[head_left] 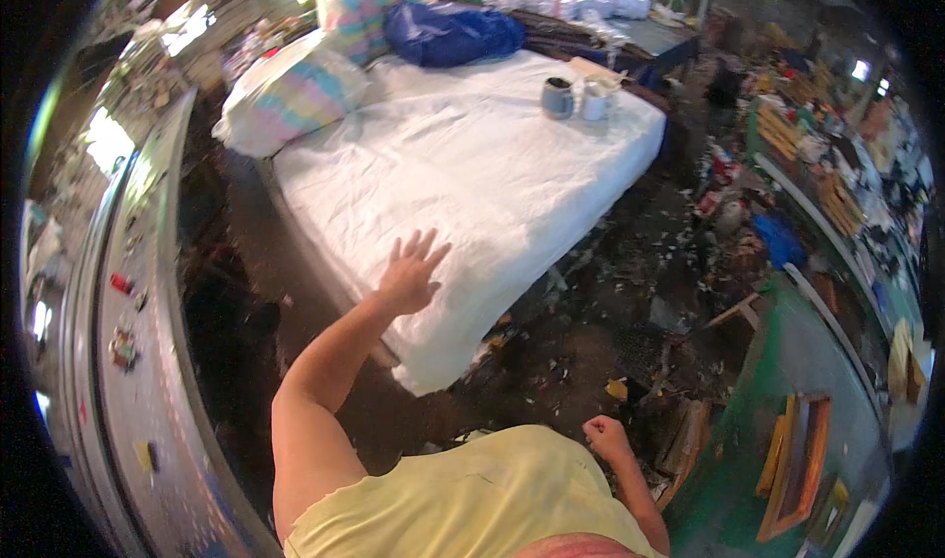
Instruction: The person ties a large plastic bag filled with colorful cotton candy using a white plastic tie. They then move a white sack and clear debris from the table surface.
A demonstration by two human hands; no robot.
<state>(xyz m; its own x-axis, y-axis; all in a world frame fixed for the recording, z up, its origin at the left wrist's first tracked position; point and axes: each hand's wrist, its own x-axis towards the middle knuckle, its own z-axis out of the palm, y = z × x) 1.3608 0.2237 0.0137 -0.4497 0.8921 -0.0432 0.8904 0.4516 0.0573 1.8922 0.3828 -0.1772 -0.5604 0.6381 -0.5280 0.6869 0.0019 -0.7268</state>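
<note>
My left hand [409,278] reaches forward with its fingers spread, over the near left part of a white sheet [443,179] that covers a bed or mattress. The palm seems to rest on the cloth or just above it. The sheet is mostly smooth with some wrinkles, and its near corner hangs down. My right hand [607,437] is low beside my body, away from the bed, with the fingers curled in. I cannot make out anything inside it. On the far right of the sheet stand a grey-blue mug [557,98] and a white mug [595,102].
Two pastel-striped pillows [295,95] and a dark blue bundle [453,34] lie at the bed's far end. A long grey ledge [148,361] runs along the left. Scraps litter the dark floor [630,292]. At right are a green panel [724,440] and a wooden frame [799,465].
</note>
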